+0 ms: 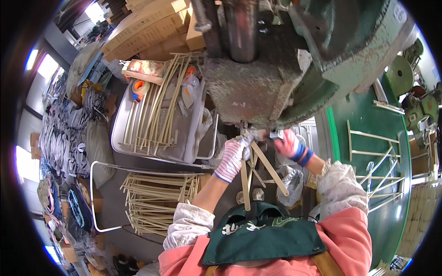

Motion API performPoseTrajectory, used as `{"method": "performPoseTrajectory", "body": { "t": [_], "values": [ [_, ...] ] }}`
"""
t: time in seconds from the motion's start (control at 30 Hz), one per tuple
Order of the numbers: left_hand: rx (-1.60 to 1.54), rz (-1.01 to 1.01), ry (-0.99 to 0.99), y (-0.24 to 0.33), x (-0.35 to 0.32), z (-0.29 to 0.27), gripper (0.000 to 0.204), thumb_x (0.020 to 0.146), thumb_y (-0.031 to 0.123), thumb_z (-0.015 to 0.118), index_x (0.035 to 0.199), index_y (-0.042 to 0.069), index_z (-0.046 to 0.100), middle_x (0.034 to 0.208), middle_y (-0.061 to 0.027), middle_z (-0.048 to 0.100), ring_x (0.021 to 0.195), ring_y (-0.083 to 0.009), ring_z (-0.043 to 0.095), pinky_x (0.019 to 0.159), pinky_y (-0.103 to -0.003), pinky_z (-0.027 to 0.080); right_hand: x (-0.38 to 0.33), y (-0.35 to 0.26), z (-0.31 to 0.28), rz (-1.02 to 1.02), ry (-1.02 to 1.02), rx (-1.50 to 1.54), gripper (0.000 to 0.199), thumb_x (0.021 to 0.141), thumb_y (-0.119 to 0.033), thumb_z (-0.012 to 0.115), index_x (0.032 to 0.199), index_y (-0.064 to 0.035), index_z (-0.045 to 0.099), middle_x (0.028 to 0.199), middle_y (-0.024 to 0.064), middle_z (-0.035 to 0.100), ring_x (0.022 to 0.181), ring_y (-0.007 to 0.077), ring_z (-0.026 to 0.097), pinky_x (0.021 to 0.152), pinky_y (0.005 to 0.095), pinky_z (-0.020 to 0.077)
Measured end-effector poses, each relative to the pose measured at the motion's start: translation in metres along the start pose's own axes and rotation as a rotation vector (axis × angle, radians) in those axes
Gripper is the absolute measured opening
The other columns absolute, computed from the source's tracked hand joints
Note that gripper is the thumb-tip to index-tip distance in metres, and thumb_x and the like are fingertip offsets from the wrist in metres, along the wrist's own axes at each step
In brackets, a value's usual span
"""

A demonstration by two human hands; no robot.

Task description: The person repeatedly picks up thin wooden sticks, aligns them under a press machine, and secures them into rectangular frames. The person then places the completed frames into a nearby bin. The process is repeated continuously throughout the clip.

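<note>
Green apron (264,234) with a pale printed mark lies nearest, over pink sleeves, at the lower edge of the view. Left forearm rises from lower centre; left hand (234,157), in a striped knit glove, has its grip clamped on the upper end of a pale flat strip (245,184) that hangs down toward the apron. A second strip (271,168) runs diagonally from the same spot down to the right, crossing just beside the first. Right hand (289,143), in a pink glove with a blue cuff, is raised just beside the left; its grip is closed on a small metal piece (278,135), too small to tell more. Both hands sit right under the worn grey-green head of the press machine (276,69), which blocks the view of where the strip ends meet it. A crumpled clear plastic bag (291,180) lies below the right hand. Left of the forearm, a stack of pale strip frames (156,202) sits low, bounded by a white wire rail (93,198). Beyond it, a grey tray (120,117) holds more long pale strips, an orange tape dispenser (140,87) and a flat package with an orange-toned picture (145,68). Right side: green round bench (368,115) carrying pale ladder-shaped frames (373,156). Farthest, tan cardboard boxes (147,27) are stacked top left, and striped bundled goods (64,138) line the floor at far left.
</note>
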State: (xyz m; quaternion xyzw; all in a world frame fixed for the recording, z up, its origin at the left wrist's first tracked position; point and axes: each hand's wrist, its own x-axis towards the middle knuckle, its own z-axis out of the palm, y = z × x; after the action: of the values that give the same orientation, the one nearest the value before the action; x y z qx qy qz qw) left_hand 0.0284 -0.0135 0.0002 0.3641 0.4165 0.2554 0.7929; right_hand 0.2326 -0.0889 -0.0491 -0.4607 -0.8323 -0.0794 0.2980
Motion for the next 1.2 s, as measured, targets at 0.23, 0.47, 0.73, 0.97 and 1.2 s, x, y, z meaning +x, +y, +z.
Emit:
{"method": "performPoseTrajectory", "body": {
  "t": [0.23,0.47,0.73,0.97,1.2],
  "values": [
    [0.110,-0.008,-0.115,0.012,-0.037,-0.029,0.024,0.087,0.025,0.063,0.086,0.001,0.064,0.048,0.0064,0.038,0.037,-0.0048,0.032,0.038,-0.023,0.023,-0.037,0.072,0.087,0.827,-0.401,0.345,0.019,0.071,-0.013,0.060,0.088,-0.0053,0.062,0.103,0.0151,0.061,0.093,0.0293,0.059,0.078,0.0410,0.0479],
    [-0.048,0.043,0.104,0.009,-0.074,-0.082,0.027,0.091,0.023,0.057,0.089,-0.004,0.061,0.044,0.0044,0.036,0.037,-0.0071,0.031,0.039,-0.023,0.025,-0.039,0.063,0.101,0.873,-0.353,0.389,0.020,0.073,-0.014,0.061,0.092,-0.0068,0.062,0.102,0.0128,0.062,0.092,0.0279,0.060,0.078,0.0399,0.0477],
    [-0.059,0.301,0.072,-0.013,-0.099,-0.101,0.022,0.094,0.017,0.048,0.102,-0.002,0.056,0.061,-0.0030,0.051,0.064,-0.0128,0.052,0.065,-0.028,0.043,-0.035,0.059,0.107,0.885,-0.305,0.402,0.021,0.075,-0.015,0.061,0.095,-0.0085,0.063,0.101,0.0103,0.063,0.091,0.0264,0.060,0.078,0.0387,0.0475],
    [0.337,0.504,-0.112,-0.028,-0.082,-0.071,0.026,0.096,0.021,0.045,0.106,-0.001,0.056,0.066,-0.0021,0.055,0.057,-0.0075,0.048,0.059,-0.022,0.040,-0.007,0.024,0.069,0.793,-0.123,0.370,0.022,0.078,-0.016,0.062,0.098,-0.0100,0.063,0.100,0.0081,0.064,0.090,0.0250,0.061,0.077,0.0377,0.0474],
    [0.367,0.478,-0.135,-0.004,-0.018,-0.042,0.029,0.096,0.012,0.044,0.123,0.002,0.047,0.066,0.0013,0.049,0.050,-0.0045,0.042,0.046,-0.020,0.036,0.039,-0.026,0.009,0.525,0.254,0.565,0.023,0.080,-0.018,0.062,0.101,-0.0115,0.063,0.099,0.0059,0.065,0.088,0.0236,0.062,0.077,0.0366,0.0472]
  ]
}}
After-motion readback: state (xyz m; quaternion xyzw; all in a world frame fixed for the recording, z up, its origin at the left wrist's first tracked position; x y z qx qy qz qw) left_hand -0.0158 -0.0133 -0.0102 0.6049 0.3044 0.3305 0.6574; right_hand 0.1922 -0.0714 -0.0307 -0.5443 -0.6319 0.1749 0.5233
